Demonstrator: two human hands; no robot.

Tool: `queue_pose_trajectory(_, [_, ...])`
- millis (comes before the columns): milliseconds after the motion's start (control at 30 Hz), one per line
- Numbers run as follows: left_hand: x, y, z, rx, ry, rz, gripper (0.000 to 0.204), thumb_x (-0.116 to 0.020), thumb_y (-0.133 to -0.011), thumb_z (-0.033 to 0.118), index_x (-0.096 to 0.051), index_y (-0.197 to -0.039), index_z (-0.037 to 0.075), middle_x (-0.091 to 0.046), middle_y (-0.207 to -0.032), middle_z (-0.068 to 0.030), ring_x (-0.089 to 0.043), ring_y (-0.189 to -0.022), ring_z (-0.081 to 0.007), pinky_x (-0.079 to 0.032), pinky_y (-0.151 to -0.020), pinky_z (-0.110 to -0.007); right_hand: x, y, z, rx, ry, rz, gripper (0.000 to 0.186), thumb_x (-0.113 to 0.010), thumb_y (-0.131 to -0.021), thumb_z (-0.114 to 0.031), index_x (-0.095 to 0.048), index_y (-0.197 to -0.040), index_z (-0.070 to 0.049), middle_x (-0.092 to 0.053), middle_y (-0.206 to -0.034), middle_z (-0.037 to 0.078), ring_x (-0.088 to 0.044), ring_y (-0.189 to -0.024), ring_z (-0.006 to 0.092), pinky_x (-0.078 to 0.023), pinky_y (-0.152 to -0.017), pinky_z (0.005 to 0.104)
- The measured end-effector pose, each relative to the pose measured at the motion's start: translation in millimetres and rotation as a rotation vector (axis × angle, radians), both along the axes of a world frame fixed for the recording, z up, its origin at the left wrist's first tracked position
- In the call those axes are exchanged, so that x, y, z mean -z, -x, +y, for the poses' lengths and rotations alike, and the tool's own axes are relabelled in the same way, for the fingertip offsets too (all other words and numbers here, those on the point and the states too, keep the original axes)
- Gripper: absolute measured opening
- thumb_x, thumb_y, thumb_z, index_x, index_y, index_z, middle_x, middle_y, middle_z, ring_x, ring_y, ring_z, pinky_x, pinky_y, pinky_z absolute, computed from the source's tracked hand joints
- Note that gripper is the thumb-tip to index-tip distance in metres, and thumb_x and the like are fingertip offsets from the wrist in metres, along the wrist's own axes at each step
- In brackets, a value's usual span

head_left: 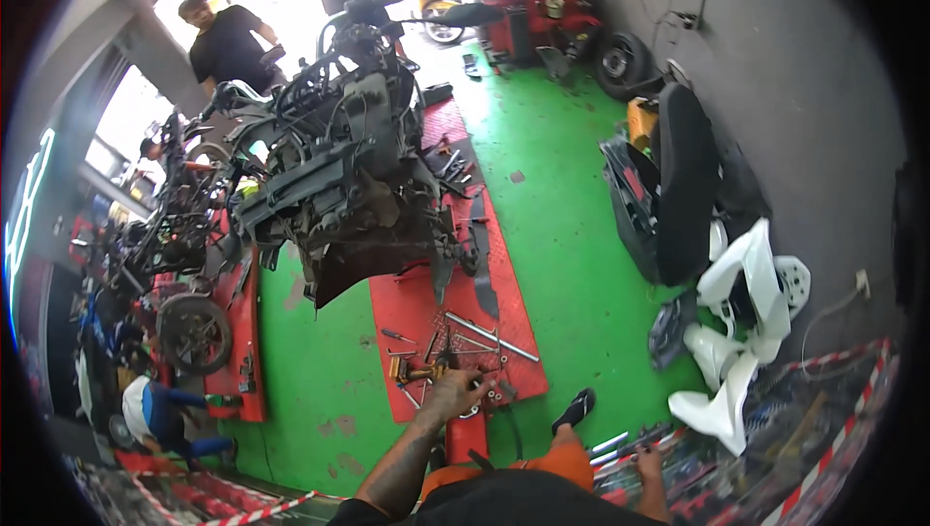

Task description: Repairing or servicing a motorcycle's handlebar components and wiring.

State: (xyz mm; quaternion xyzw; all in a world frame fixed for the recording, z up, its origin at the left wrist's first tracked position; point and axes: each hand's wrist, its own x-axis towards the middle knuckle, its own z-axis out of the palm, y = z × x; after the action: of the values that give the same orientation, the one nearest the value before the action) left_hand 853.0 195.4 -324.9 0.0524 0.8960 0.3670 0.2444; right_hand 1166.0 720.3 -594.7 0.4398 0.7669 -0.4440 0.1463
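Observation:
My left hand [453, 396] is over the near end of the red lift platform [528, 376], its fingers curled; whatever they may hold is too small to make out. Just beyond it lies a yellow-and-black cordless power tool [415, 371]. Around it on the platform are a long metal bar [492, 336], a screwdriver [397, 335] and several small loose parts. Low at my right side hangs my right hand [648, 464], close to metal tubes [610, 447] and dark parts; its fingers do not show clearly. Ahead stands a stripped scooter [339, 177] with frame and wiring bare.
White body panels [741, 332] and a black seat [686, 187] lean along the right wall. A loose wheel [623, 63] stands farther back. Another stripped motorcycle [184, 235] is at left, with a person [165, 415] bent nearby. People [232, 42] stand beyond the scooter. Red-and-white tape [823, 458] borders the parts.

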Motion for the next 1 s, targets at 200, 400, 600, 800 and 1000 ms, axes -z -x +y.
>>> queue_pose_trajectory(200, [-30.2,22.4,62.8,0.047,-0.142,0.038,0.030,-0.053,-0.100,0.020,-0.067,-0.121,0.003,-0.072,-0.099,-0.0242,-0.072,-0.093,-0.0394,-0.056,-0.083,-0.050,-101.2,241.1,86.4,0.000,0.259,0.208,0.031,-0.061,-0.103,-0.027,-0.062,-0.126,-0.005,-0.069,-0.101,0.009,-0.068,-0.075,0.0187,-0.054,-0.058,0.0320])
queue_pose_trajectory(400, [-100.7,37.0,40.3,-0.243,0.002,0.240,0.026,-0.055,-0.099,0.009,-0.069,-0.121,0.004,-0.074,-0.099,-0.0165,-0.073,-0.094,-0.0257,-0.058,-0.085,-0.038,-215.8,473.9,11.7,-0.574,0.250,0.509,0.025,-0.052,-0.094,-0.004,-0.073,-0.105,0.004,-0.074,-0.101,0.012,-0.070,-0.091,0.0200,-0.054,-0.084,0.0324])
queue_pose_trajectory(600, [-247.8,90.6,-23.5,-0.668,0.132,0.749,0.021,-0.077,-0.090,0.010,-0.072,-0.109,0.004,-0.070,-0.085,-0.0084,-0.068,-0.077,-0.0175,-0.056,-0.070,-0.032,-362.6,604.5,-136.4,-1.111,0.273,0.834,0.022,-0.076,-0.085,-0.009,-0.074,-0.106,-0.001,-0.072,-0.107,0.012,-0.070,-0.101,0.0238,-0.054,-0.088,0.0358])
queue_pose_trajectory(800, [-333.5,226.3,-89.7,-0.590,0.359,1.033,0.030,-0.082,-0.086,0.015,-0.072,-0.112,0.003,-0.069,-0.094,-0.0096,-0.063,-0.073,-0.0196,-0.052,-0.067,-0.034,-560.6,725.5,-245.6,-1.622,0.067,1.255,0.031,-0.081,-0.084,-0.012,-0.072,-0.112,-0.004,-0.072,-0.109,0.013,-0.068,-0.106,0.0297,-0.052,-0.095,0.0391])
queue_pose_trajectory(1000, [-351.9,378.4,-171.1,-0.484,0.644,0.934,0.037,-0.082,-0.086,0.027,-0.072,-0.116,0.009,-0.070,-0.112,-0.0141,-0.070,-0.099,-0.0301,-0.056,-0.086,-0.041,-673.5,864.5,-378.0,-1.958,-0.065,1.523,0.030,-0.074,-0.089,-0.016,-0.070,-0.117,-0.005,-0.073,-0.110,0.014,-0.070,-0.104,0.0306,-0.054,-0.094,0.0419])
